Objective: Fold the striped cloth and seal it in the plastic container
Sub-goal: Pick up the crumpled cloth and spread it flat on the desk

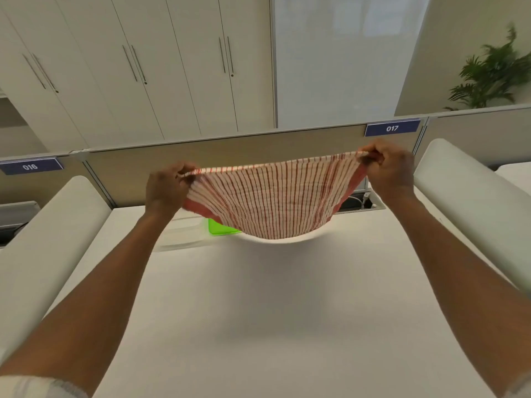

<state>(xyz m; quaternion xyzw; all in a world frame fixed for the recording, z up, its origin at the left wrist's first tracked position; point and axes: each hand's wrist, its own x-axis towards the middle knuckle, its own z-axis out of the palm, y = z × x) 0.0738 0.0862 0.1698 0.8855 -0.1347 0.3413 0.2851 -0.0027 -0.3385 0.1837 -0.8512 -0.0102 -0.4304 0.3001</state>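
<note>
The red-and-white striped cloth (pixel 275 196) hangs in the air above the white table (pixel 258 311), stretched between both hands and sagging in the middle. My left hand (pixel 165 188) pinches its left top corner, and my right hand (pixel 390 170) pinches its right top corner. Behind and below the cloth lies a clear plastic container (pixel 181 234) with a green lid (pixel 221 228) beside it; both are partly hidden by the cloth. A white rim (pixel 275 239) shows just under the cloth's lowest edge.
White padded dividers stand at the left (pixel 48 248) and right (pixel 474 202) of the table. A beige partition (pixel 230 150) with labels 016 and 017 closes the far edge. A cable slot (pixel 359 202) sits at the back right.
</note>
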